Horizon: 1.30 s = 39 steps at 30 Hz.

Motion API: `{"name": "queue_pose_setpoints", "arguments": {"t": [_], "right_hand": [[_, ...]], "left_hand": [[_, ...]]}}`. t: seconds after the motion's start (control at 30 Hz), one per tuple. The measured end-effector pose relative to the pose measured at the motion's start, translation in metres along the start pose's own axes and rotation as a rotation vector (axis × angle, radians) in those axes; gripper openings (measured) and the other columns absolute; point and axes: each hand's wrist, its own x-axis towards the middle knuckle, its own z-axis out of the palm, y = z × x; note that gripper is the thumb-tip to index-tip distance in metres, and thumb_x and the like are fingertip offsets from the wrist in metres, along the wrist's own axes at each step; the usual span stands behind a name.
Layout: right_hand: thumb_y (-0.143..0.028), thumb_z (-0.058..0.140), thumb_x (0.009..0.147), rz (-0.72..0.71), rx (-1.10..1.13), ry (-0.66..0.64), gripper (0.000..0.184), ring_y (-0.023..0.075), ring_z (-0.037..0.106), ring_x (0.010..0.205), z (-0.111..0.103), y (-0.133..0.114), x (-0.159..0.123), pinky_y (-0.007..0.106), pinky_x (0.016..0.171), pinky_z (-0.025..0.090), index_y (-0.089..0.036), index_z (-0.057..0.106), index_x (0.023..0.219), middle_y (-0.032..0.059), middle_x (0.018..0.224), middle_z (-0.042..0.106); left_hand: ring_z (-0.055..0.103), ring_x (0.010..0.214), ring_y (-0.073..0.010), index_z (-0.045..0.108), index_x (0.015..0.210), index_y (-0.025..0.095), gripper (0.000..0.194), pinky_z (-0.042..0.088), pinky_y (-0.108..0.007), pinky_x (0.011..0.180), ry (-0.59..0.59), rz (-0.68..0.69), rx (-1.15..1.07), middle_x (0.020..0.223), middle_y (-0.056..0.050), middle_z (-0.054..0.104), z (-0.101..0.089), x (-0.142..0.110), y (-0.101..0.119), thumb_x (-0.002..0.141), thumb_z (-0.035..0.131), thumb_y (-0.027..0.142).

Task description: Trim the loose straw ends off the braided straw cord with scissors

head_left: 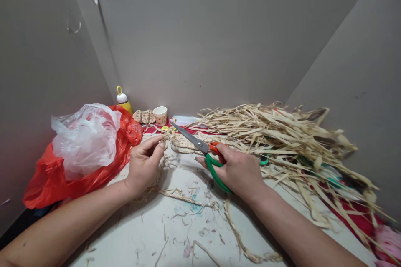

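My right hand [236, 169] is closed around the handles of a pair of scissors [202, 145], one green loop and one orange. Their blades point up and left, with the tips near my left hand. Thumb and fingers of my left hand [147, 160] pinch a braided straw cord [167, 135]. Part of that braid hangs below the left fingers onto the table. A woven straw piece [188, 142] lies behind the scissor blades. Another straw braid [234, 225] runs along the table below my right hand.
Dry straw strips [269, 133] are heaped at right. Red and clear plastic bags [86, 137] bulge at left. A paper cup [160, 116], a yellow bottle [123, 101] and a woven sole [143, 117] stand or lie at the back. Straw scraps litter the white table [175, 246].
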Motion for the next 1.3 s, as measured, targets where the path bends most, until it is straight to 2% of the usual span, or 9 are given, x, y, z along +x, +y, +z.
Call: {"name": "queue_pose_setpoints", "arguments": {"t": [0.13, 0.3, 0.53, 0.83, 0.97, 1.1, 1.17, 1.3], "right_hand": [[-0.056, 0.049, 0.079, -0.049, -0.003, -0.088, 0.036, 0.0169, 0.056, 0.049, -0.002, -0.001, 0.002, 0.025, 0.049, 0.023, -0.021, 0.058, 0.084, -0.0004, 0.056, 0.06], [-0.052, 0.052, 0.078, -0.099, -0.017, -0.169, 0.033, 0.0197, 0.061, 0.065, -0.005, -0.004, 0.004, 0.028, 0.056, 0.03, -0.021, 0.056, 0.088, 0.0024, 0.074, 0.066], [-0.053, 0.049, 0.08, -0.062, -0.103, -0.066, 0.034, 0.0191, 0.059, 0.063, -0.007, -0.006, 0.005, 0.028, 0.056, 0.028, -0.02, 0.058, 0.085, 0.0027, 0.067, 0.064], [-0.061, 0.044, 0.079, -0.037, -0.179, 0.005, 0.045, 0.0161, 0.05, 0.046, -0.004, -0.004, 0.001, 0.026, 0.05, 0.019, -0.021, 0.062, 0.071, 0.0016, 0.048, 0.056], [-0.065, 0.046, 0.076, 0.061, -0.04, 0.002, 0.047, 0.0145, 0.045, 0.042, -0.006, -0.005, 0.002, 0.026, 0.047, 0.02, -0.022, 0.059, 0.066, -0.0004, 0.044, 0.051], [-0.062, 0.056, 0.072, 0.276, 0.36, -0.055, 0.042, 0.0118, 0.043, 0.045, -0.008, -0.008, 0.005, 0.025, 0.048, 0.03, -0.022, 0.053, 0.061, -0.0031, 0.049, 0.049], [-0.059, 0.061, 0.07, 0.386, 0.649, -0.113, 0.04, 0.0113, 0.044, 0.048, -0.009, -0.012, 0.006, 0.025, 0.047, 0.034, -0.021, 0.052, 0.06, -0.0031, 0.052, 0.049], [-0.055, 0.069, 0.066, 0.646, 1.216, -0.262, 0.039, 0.0095, 0.044, 0.042, -0.013, -0.027, 0.005, 0.023, 0.038, 0.035, -0.019, 0.055, 0.074, -0.0002, 0.06, 0.06]], "left_hand": [[0.068, 0.078, -0.0167, 0.072, 0.096, 0.015, 0.022, 0.055, -0.028, 0.074, 0.001, 0.156, 0.139, 0.092, -0.007, 0.074, -0.001, 0.001, -0.002, 0.079, 0.06, 0.022], [0.068, 0.086, -0.0167, 0.071, 0.101, 0.017, 0.024, 0.054, -0.031, 0.081, -0.003, 0.332, 0.244, 0.099, -0.007, 0.073, -0.004, 0.006, -0.014, 0.081, 0.057, 0.017], [0.067, 0.082, -0.0149, 0.068, 0.105, 0.014, 0.028, 0.054, -0.028, 0.076, -0.062, 0.514, 0.325, 0.093, -0.009, 0.073, -0.007, 0.009, -0.022, 0.082, 0.053, 0.012], [0.065, 0.078, -0.0134, 0.064, 0.113, 0.016, 0.034, 0.052, -0.027, 0.073, -0.114, 0.62, 0.389, 0.091, -0.008, 0.072, -0.01, 0.009, -0.027, 0.082, 0.051, 0.01], [0.066, 0.08, -0.0145, 0.067, 0.109, 0.016, 0.03, 0.053, -0.029, 0.076, -0.082, 0.56, 0.365, 0.091, -0.008, 0.072, -0.008, 0.009, -0.026, 0.083, 0.052, 0.013], [0.067, 0.085, -0.0172, 0.071, 0.101, 0.016, 0.024, 0.053, -0.031, 0.08, -0.04, 0.342, 0.261, 0.096, -0.009, 0.073, -0.006, 0.009, -0.021, 0.082, 0.056, 0.019], [0.066, 0.081, -0.0167, 0.071, 0.1, 0.015, 0.024, 0.053, -0.029, 0.075, -0.096, 0.164, 0.164, 0.093, -0.008, 0.073, -0.004, 0.007, -0.016, 0.081, 0.058, 0.023], [0.059, 0.06, -0.0117, 0.072, 0.098, 0.015, 0.025, 0.05, -0.023, 0.058, -0.348, -0.141, -0.02, 0.069, -0.003, 0.069, 0.002, -0.003, -0.001, 0.08, 0.062, 0.029]]}}
